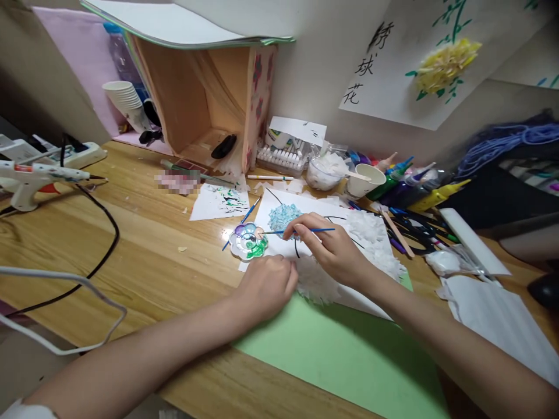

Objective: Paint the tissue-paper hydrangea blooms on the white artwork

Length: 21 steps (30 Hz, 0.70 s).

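at the middle of the counter [148, 233], just left of the white paper [271, 201], sits the flower-shaped palette [238, 247], daubed with green and purple. my right hand [325, 247] pinches the paintbrush [275, 233] between thumb and fingers, well back from the bristles; the shaft lies nearly level, tip over the palette's right side, a grip that probably favours light strokes. my left hand [266, 285] rests curled just below the palette, knuckles up, fingers folded under; i cannot tell whether it grips anything. its position would suit steadying the paper or palette. the blue flower [283, 218] lies near the palette, which presumably keeps the brush's path short.

edges and room: the green sheet [349, 349] extends from beneath the paper toward my side. the widest room for movement opens leftward, as far as the black cord [116, 233]. to the right, white petal clusters [367, 226] and a wooden stick [397, 235] narrow the margin; behind, paint bottles [406, 180] and a paper cup [365, 180] limit reach.
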Available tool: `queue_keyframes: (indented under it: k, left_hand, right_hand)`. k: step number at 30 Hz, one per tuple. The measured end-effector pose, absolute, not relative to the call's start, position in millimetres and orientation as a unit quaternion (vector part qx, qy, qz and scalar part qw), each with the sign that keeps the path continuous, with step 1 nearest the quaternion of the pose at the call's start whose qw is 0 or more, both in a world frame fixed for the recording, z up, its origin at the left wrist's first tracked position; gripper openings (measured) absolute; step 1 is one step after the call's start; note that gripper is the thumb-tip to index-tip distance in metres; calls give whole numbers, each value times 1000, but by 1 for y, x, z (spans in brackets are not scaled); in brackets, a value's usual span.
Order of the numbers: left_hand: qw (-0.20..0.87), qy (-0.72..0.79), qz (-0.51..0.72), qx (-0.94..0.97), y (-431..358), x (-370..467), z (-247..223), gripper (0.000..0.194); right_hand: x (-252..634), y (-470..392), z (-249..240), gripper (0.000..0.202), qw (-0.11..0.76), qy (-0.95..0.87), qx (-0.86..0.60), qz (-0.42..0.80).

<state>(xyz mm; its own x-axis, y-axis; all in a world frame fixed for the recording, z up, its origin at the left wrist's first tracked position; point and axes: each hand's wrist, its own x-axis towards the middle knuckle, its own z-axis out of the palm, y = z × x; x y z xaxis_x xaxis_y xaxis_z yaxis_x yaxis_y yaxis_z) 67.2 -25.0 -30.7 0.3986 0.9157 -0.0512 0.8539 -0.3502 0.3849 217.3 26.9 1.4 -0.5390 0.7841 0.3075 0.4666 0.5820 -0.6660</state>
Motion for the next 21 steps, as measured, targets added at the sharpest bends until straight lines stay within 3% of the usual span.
queue_keyframes:
  k: [9,16,21]
  left_hand:
    - [192,537,87,817,-25,66,-32,38]
    - [198,567,98,794,-24,65,-27,42]
    - [210,583,96,779,-21,64,-25,42]
  right_hand:
    - [214,26,4,31,297,-845,-373,243]
    - [240,17,21,37,466,-751,-404,237]
    - [257,12,19,44,454,-749,-430,219]
